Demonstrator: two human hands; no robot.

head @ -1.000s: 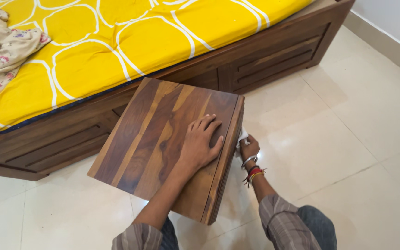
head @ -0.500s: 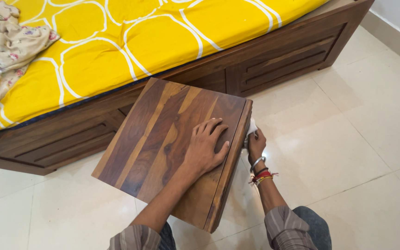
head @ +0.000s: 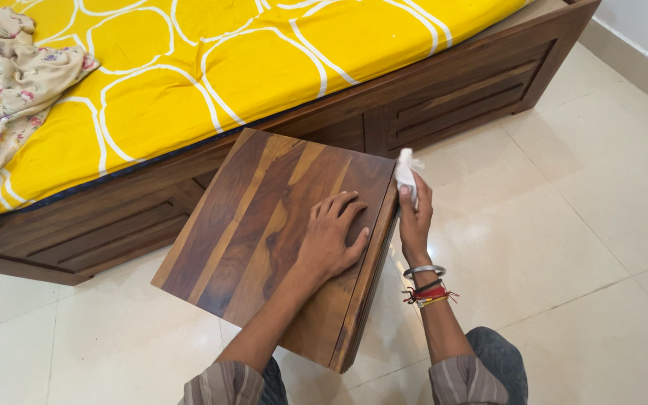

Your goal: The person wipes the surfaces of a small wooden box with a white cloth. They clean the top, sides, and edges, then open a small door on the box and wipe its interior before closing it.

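Observation:
A small dark wooden table with striped grain stands on the tiled floor beside a bed. My left hand lies flat on its top near the right edge, fingers spread. My right hand is at the table's right side, up near the top far corner, and grips a crumpled white cloth that sticks out above my fingers. A metal bangle and red threads circle my right wrist.
A wooden bed frame with slatted panels runs behind the table. It carries a yellow mattress with white loops and a floral cloth at the left. Pale floor tiles stretch right to a wall skirting.
My right hand has risen with the white cloth from low on the table's right side up to its top far corner. My left hand stays flat on the top.

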